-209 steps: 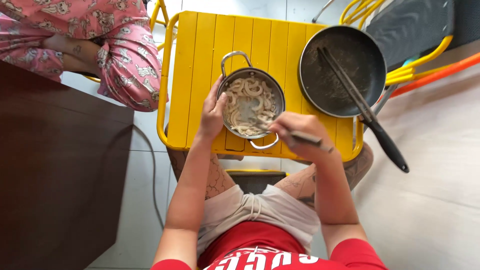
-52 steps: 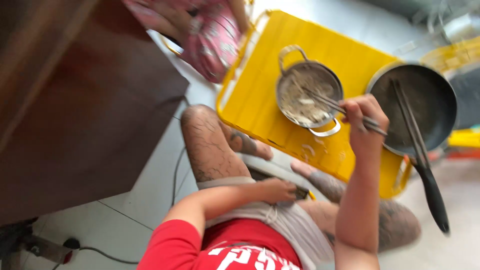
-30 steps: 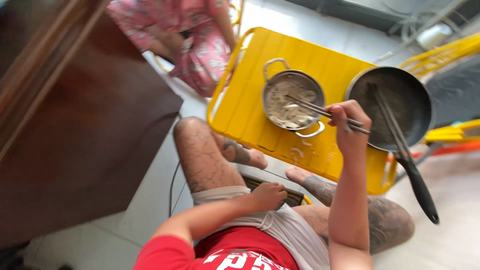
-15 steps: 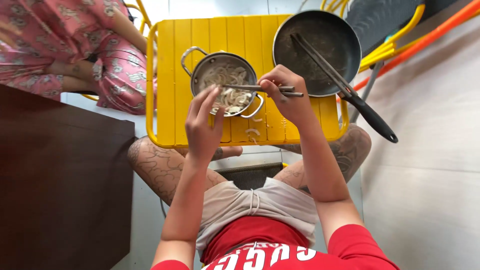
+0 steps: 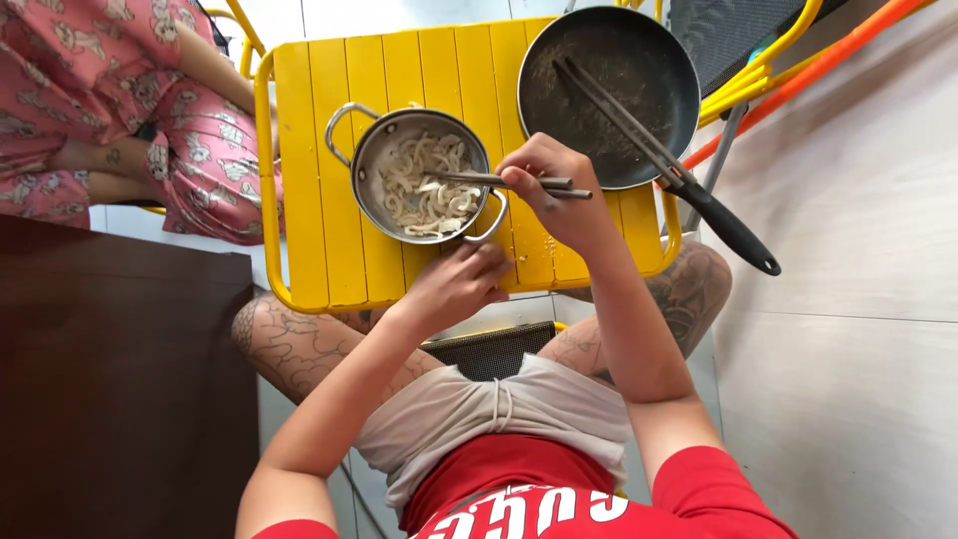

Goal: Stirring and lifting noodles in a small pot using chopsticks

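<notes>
A small steel pot [image 5: 371,170] with two loop handles stands on a yellow slatted table [image 5: 309,180] and holds thick white noodles [image 5: 424,185]. My right hand [image 5: 549,190] grips a pair of metal chopsticks [image 5: 479,181] whose tips reach into the noodles. My left hand [image 5: 457,284] rests at the table's near edge just below the pot, fingers loosely curled, holding nothing.
A black frying pan [image 5: 609,95] with tongs [image 5: 619,120] laid across it sits at the table's right, its handle [image 5: 728,228] jutting over the edge. A person in pink patterned clothes [image 5: 120,110] sits at the left. A dark wooden table [image 5: 110,379] is at lower left.
The view swung from tilted to looking straight down. My left hand came up from my lap to the table edge beside the pot. The chopsticks stay in the pot.
</notes>
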